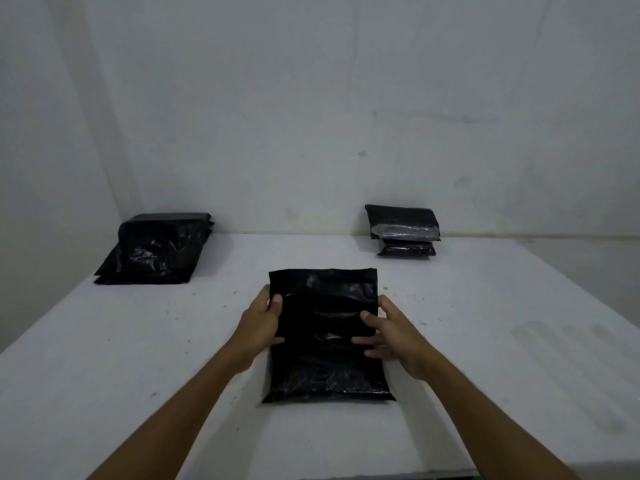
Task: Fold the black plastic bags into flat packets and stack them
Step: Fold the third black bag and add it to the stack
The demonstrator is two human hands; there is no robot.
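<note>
Hidden: both forearms run off the bottom edge; the fingers under the black bag are out of sight.
Left hand: grip closed on the bag's left edge, thumb on top.
Right hand: grip closed on the right edge, thumb and fingertips pressing the top face.
Bag: between the two grips, lying flat on the white counter, partly folded.
Beyond the left grip: a loose pile of unfolded bags, layers hard to count.
Beyond the right grip: a stack of folded packets against the wall, count unclear.
</note>
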